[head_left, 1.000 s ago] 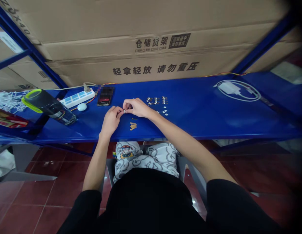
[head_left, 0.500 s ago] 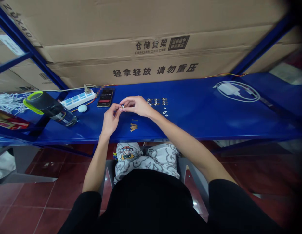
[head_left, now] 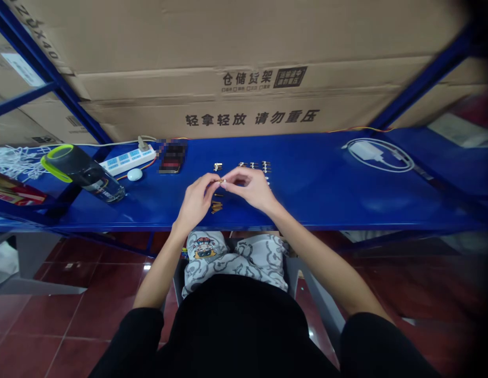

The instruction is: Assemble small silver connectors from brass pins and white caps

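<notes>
My left hand [head_left: 197, 200] pinches a small brass-coloured pin [head_left: 219, 181] between thumb and forefinger. Facing it, my right hand [head_left: 252, 188] has its fingertips closed on a tiny white piece [head_left: 224, 181]. The two parts meet or nearly meet; their exact fit is too small to tell. Just below the fingers, several loose brass-coloured pins [head_left: 216, 207] lie on the blue shelf [head_left: 314, 184]. Beyond my hands sit a small cluster of white-and-brass pieces [head_left: 217, 167] and rows of similar pieces [head_left: 266, 167]. My right hand partly covers the loose white bits.
To the left are a dark bottle with a green loop [head_left: 86, 173], a power strip [head_left: 127, 160], a white round object [head_left: 134, 174] and a phone [head_left: 173, 157]. A white charger with coiled cable [head_left: 365, 151] lies right. A large carton [head_left: 244, 42] stands behind.
Both hands have shifted right and slightly closer to me, still fingertip to fingertip. The white-and-brass cluster behind them now shows, where my right hand was before.
</notes>
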Demonstrator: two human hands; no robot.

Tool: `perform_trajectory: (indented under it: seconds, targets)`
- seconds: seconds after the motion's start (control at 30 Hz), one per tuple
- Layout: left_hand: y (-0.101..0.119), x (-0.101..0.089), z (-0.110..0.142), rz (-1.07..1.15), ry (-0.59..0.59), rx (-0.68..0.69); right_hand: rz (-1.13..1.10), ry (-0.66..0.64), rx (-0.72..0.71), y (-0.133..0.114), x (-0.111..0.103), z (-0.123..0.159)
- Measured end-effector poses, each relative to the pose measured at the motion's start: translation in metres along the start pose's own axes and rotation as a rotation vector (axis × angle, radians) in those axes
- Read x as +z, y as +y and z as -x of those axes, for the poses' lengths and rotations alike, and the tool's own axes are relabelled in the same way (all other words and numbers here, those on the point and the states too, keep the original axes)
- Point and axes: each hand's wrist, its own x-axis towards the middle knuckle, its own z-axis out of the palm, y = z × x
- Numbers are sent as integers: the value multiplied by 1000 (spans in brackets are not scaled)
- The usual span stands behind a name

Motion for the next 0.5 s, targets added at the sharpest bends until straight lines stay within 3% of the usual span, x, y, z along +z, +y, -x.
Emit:
perform_trajectory:
  seconds: [0.13, 0.3, 0.5]
  targets:
    - [2, 5, 0, 13, -81, -5, 51, 6, 39, 5, -10, 13]
    - [-8, 3, 0, -49, -68, -78, 147, 113, 94, 5, -31, 24]
    - [-25, 0, 1, -261, -183, -99, 740, 182, -41, 7, -69, 37]
